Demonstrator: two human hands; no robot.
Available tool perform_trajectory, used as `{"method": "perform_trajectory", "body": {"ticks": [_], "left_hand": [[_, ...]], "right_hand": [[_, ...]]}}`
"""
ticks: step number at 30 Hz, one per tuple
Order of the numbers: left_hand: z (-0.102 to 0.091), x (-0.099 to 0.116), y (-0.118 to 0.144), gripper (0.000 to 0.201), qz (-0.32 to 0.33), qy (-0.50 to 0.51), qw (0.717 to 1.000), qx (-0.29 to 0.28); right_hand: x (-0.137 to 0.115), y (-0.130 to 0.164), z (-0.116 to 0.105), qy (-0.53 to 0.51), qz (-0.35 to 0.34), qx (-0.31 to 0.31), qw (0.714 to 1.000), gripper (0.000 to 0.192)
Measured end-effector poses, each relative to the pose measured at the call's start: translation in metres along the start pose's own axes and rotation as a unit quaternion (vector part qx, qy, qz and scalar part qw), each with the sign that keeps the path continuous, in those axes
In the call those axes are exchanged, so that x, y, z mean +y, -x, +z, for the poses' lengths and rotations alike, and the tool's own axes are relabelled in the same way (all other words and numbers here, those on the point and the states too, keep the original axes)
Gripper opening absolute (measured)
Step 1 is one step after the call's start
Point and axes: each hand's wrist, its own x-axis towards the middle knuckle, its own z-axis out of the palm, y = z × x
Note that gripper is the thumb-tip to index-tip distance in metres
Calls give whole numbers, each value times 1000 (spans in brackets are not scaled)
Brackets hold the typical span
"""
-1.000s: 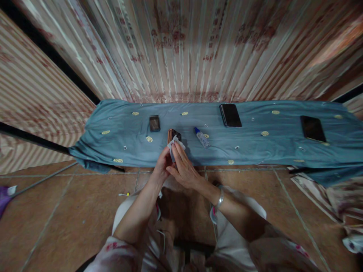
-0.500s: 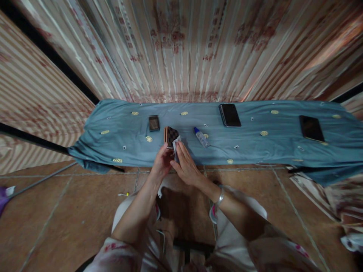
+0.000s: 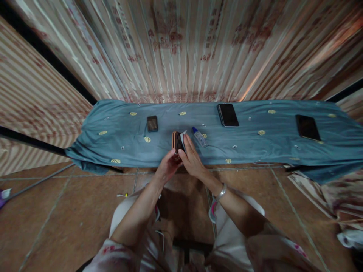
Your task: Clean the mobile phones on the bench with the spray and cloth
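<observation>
— Two hands up: my left hand (image 3: 167, 170) grips the small dark case (image 3: 177, 141), fingers pinching it.
— And the right?
— My right hand (image 3: 193, 160) presses a white wipe (image 3: 183, 136) on it. The little bottle (image 3: 199, 136) lies at 2 o'clock on the counter (image 3: 127, 149).

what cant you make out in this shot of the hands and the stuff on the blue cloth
Head view only:
- The small dark checkered case with a tan edge: its lower part is hidden by the left hand.
- The white wipe: mostly covered by the right hand.
- The small clear bottle with a blue cap: label too small to read.
- The small dark square device: too small to identify.
- The blue patterned cloth: cut off by the right edge.
</observation>
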Motion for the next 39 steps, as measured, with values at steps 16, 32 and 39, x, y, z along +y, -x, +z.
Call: {"method": "perform_trajectory", "body": {"ticks": [16, 32, 39], "left_hand": [[0, -11, 3, 34, 2, -68, 997, -20], [-2, -5, -4, 28, 64, -118, 991, -21], [-1, -6, -3, 34, 65, -129, 989, -13]], "right_hand": [[2, -12, -31, -37, 7, 31, 999, 54], [-9, -9, -44, -109, 55, 54, 991, 58], [-9, -6, -48, -101, 53, 40, 993, 58]]}}
